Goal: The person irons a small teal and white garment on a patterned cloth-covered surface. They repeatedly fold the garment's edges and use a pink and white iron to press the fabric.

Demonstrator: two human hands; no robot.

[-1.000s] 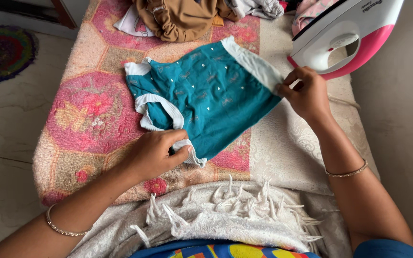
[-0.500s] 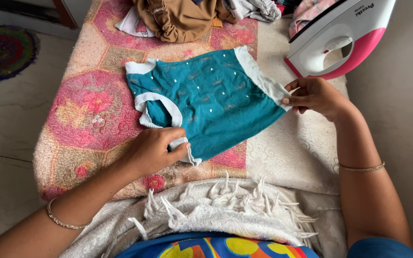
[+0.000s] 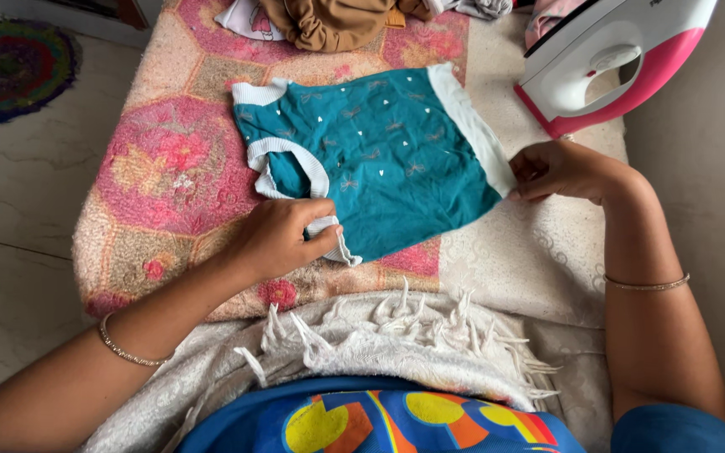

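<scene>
both hands' grip, left hand (image 3: 277,239) and right hand (image 3: 565,170), pinches teal top (image 3: 388,155).

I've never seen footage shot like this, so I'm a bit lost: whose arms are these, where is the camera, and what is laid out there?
The camera sits on a person's head and looks down, so both arms are that person's own. The left hand pinches a white-trimmed sleeve edge of a small teal top. The right hand holds its white hem. The top lies flat on a pink floral blanket covering a low surface. A white and pink iron stands at the far right, and a pile of other clothes lies at the far end.
</scene>
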